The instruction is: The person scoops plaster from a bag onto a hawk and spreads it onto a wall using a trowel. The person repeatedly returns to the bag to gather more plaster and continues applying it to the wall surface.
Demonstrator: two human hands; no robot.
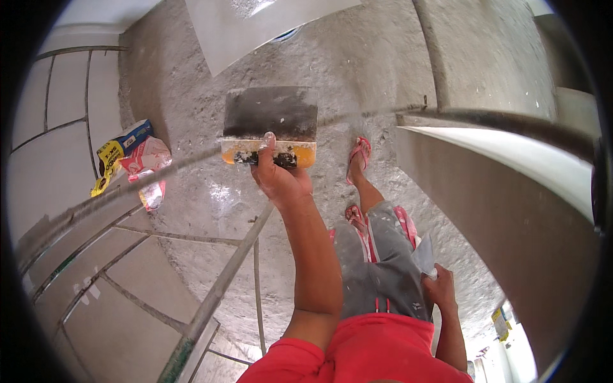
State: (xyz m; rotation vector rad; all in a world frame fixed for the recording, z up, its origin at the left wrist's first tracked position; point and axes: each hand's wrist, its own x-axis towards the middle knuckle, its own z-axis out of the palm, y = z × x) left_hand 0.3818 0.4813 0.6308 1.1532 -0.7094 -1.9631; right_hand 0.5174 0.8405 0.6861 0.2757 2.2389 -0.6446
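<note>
My left hand (281,179) reaches forward, closed round the handle of a wide taping knife (271,113). The knife has a broad dark blade and a yellow-and-black handle smeared with white compound. My thumb lies over the handle, and the blade points away from me. Low at my right thigh, my right hand (440,285) is closed on a smaller putty knife (424,256). Its pale blade points up and forward, while its handle is mostly hidden in my fingers.
Metal scaffold pipes (217,290) cross the left side, and another bar (498,120) runs at the right. Crumpled yellow-and-blue and pink-and-white bags (145,159) lie at left. A pale board (255,29) covers part of a blue-rimmed round container (285,35). A wall face (491,230) rises at right.
</note>
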